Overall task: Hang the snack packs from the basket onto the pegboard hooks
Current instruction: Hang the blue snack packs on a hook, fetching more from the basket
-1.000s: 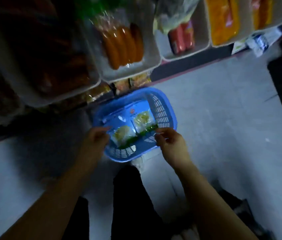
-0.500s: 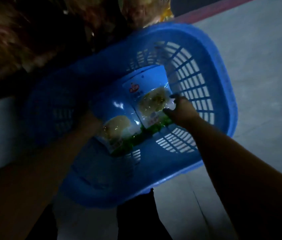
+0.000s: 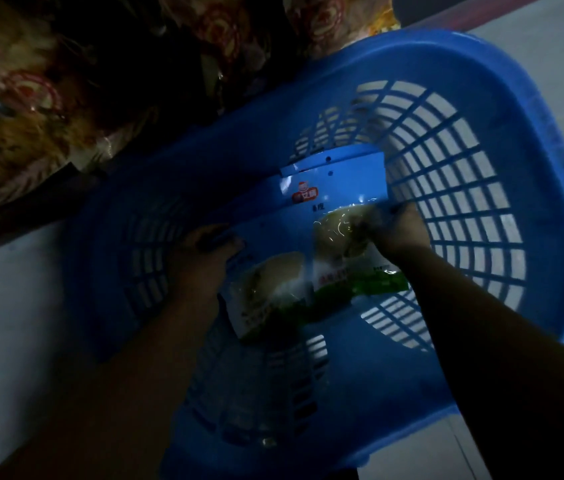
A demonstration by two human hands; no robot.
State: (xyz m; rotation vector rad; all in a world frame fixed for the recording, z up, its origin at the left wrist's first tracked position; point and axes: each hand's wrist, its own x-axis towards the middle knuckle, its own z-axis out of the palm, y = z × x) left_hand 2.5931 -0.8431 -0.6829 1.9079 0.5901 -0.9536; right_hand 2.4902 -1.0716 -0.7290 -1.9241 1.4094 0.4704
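Inside the basket (image 3: 533, 140), the right hand (image 3: 401, 233) grasps one snack pack (image 3: 342, 216); the left hand (image 3: 204, 258) grasps another pack (image 3: 266, 292).

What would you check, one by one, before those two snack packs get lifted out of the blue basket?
1. Right hand has hold of the right snack pack: ok, fingers curl over its edge.
2. Left hand has hold of the left snack pack: cannot tell, too dark; it is at the pack's left edge.
3. Packs separate freely: cannot tell, they overlap.
4. Hang hole visible at the right pack's top: ok, small holes show there.
5. Blue basket rim clear above the packs: ok.
6. Free pegboard hook in sight: not ok, none in view.
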